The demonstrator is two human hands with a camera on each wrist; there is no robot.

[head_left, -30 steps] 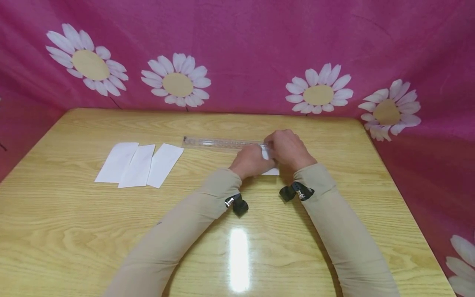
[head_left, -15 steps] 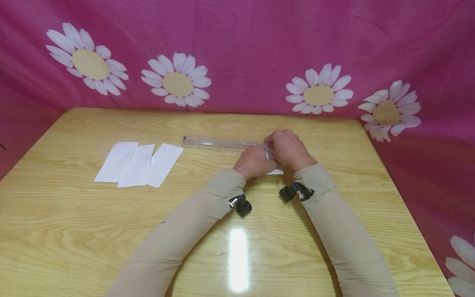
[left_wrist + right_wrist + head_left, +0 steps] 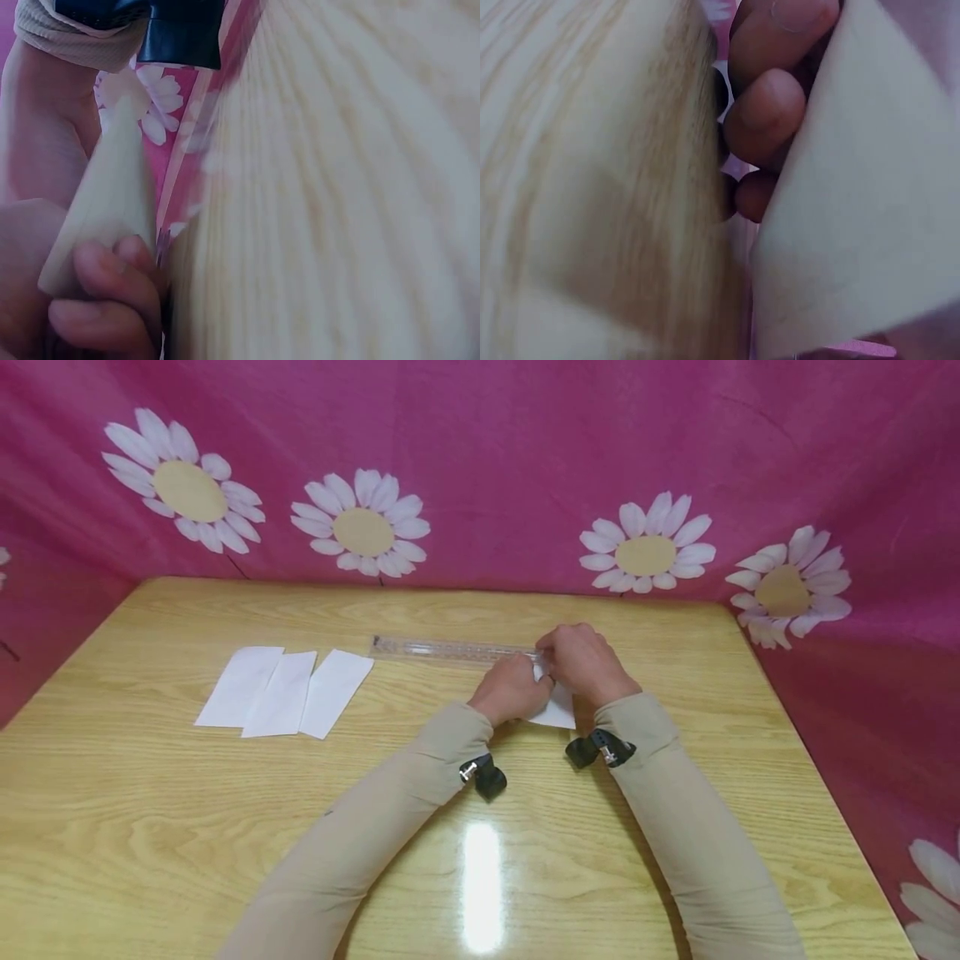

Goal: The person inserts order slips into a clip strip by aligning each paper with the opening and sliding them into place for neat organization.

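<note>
Both hands are close together at the right end of a clear plastic ruler (image 3: 442, 648) on the wooden table. Curled fingers of my left hand (image 3: 512, 687) grip a white slip of paper (image 3: 557, 708); in the left wrist view its fingertips (image 3: 105, 262) lie against the bent paper (image 3: 112, 199). My right hand (image 3: 590, 664) bends over the far part of the same slip, its thumb and fingers pinching there by the ruler's end. The right wrist view has the paper (image 3: 870, 202) large, beside curled fingers (image 3: 769, 112). The hands hide the upper part of the slip.
Three white paper slips (image 3: 279, 695) lie side by side, slightly overlapping, on the left of the table (image 3: 187, 810). A pink cloth (image 3: 495, 460) with large daisies hangs behind the table's far edge. Dark wrist cameras (image 3: 491, 778) hang under both sleeves.
More of the slip's near end shows between the hands, its corner now lower toward the front. The left hand shifted slightly right, then back left. The right hand and ruler stay nearly in place.
</note>
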